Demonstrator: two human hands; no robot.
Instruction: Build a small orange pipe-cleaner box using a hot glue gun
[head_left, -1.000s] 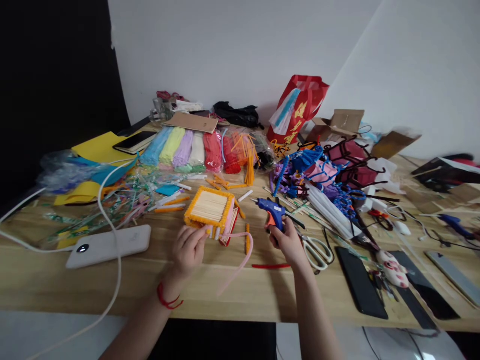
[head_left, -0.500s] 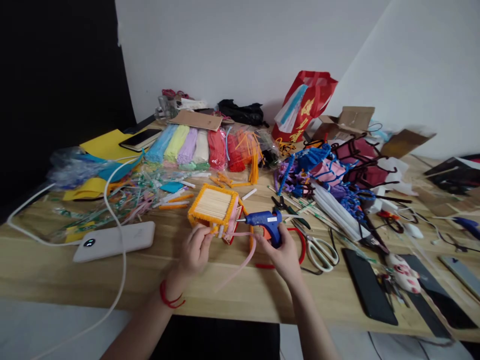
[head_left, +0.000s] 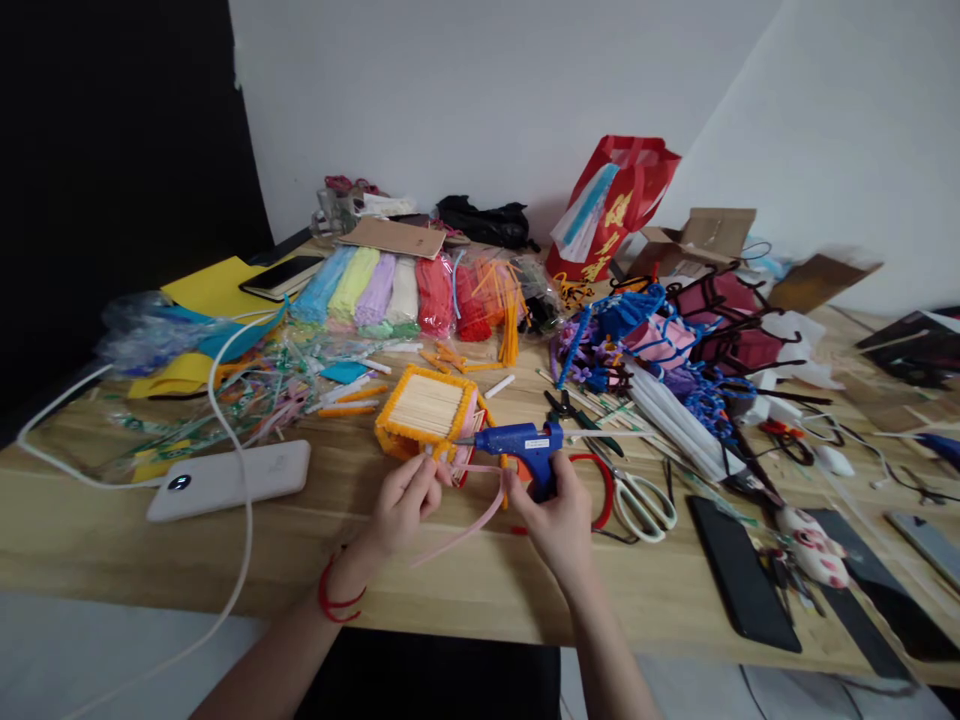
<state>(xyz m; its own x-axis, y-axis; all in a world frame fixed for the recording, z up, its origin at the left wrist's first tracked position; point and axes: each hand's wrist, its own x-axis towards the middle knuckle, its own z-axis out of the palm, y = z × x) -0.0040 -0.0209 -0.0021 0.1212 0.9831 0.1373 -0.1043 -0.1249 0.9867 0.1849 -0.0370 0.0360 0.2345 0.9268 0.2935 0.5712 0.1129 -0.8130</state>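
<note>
A small square box point(head_left: 424, 408) with an orange pipe-cleaner rim and a top of pale wooden sticks sits on the wooden table point(head_left: 322, 560). My left hand point(head_left: 405, 505) pinches its near edge, where a pink pipe cleaner point(head_left: 465, 525) trails off toward me. My right hand point(head_left: 551, 520) grips a blue hot glue gun point(head_left: 525, 445). Its nozzle points left and touches the box's near right corner, close to my left fingers.
Packs of coloured pipe cleaners point(head_left: 405, 290) lie behind the box. Scissors point(head_left: 637, 500), pliers and a red pipe cleaner sit to the right, with black phones point(head_left: 739, 580). A white power bank point(head_left: 229, 480) with cable lies left. A red bag point(head_left: 615, 205) stands at the back.
My right hand has swung the glue gun left and down, from beside the box to its near corner. My left hand stayed at the box edge, shifting slightly right.
</note>
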